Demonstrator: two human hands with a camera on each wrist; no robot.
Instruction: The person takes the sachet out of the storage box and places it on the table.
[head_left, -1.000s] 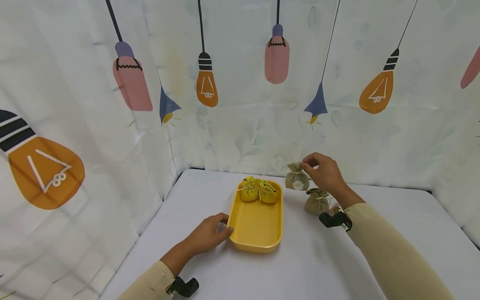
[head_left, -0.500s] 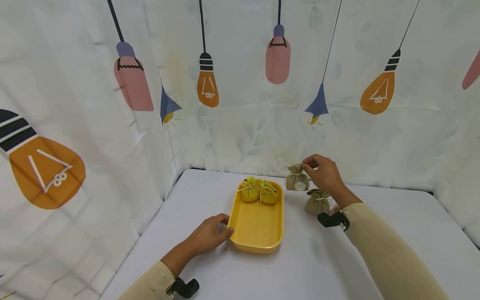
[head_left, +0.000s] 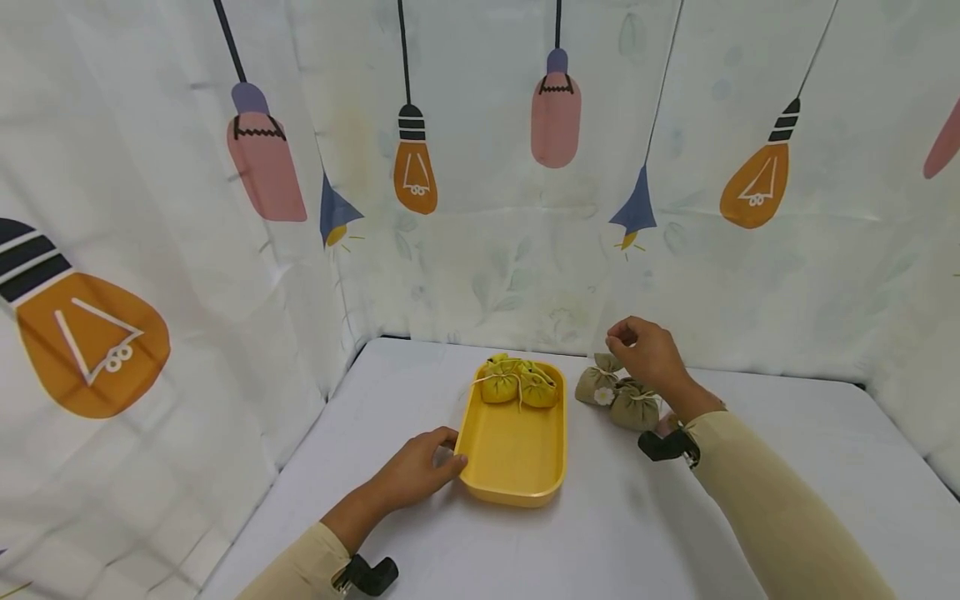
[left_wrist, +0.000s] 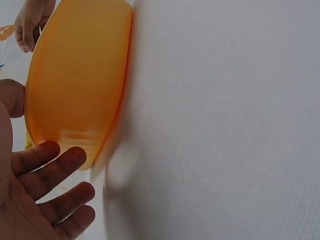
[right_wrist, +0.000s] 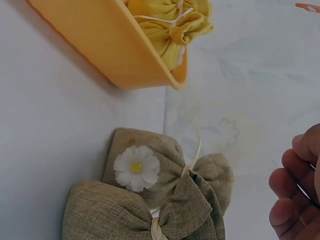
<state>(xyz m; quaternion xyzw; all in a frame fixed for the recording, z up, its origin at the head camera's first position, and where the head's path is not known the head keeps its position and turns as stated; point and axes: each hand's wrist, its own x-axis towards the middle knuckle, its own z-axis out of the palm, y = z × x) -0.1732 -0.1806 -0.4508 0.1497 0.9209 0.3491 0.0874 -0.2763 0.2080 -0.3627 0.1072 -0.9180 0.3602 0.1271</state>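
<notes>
The loosely curled right hand point(head_left: 651, 354) has released the flowered pouch point(head_left: 592, 387), seemingly placed; the spread left hand point(head_left: 414, 472) touches the tray point(head_left: 513, 454).

Yellow tray point(head_left: 512, 458), yellow pouches point(head_left: 498, 387) inside, tied tan pouches point(head_left: 592, 387) beside it

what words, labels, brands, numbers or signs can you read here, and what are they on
None: I can read no text anywhere.
Backdrop: lamp drawings only; the white lines in the bulbs look like filaments, not letters.
Tray: no lettering on the sides in view.
Yellow bags, brown bags: none visible, just a white flower on one brown bag.
Black wrist mounts: too small to tell.
</notes>
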